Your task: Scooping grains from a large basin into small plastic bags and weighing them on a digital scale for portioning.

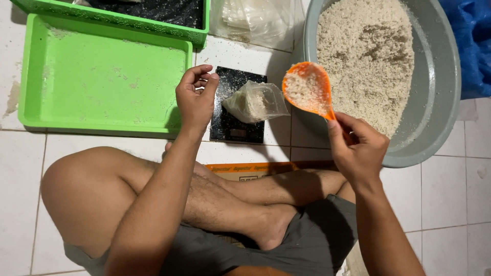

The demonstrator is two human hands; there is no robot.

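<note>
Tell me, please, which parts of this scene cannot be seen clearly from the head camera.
- Scale display: head view, too small and dark to read.
- Orange scoop's handle: head view, hidden inside the right hand.
- Upper green tray: head view, cut off by the top edge; its dark contents stay unclear.
- Grey basin: head view, its top is cut off.
- Left hand: head view, whether its fingertips pinch anything cannot be told.

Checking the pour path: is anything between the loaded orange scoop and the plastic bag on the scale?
Nothing visible. The scoop in the right hand hangs beside the bag; the left hand is on its far side.
</note>
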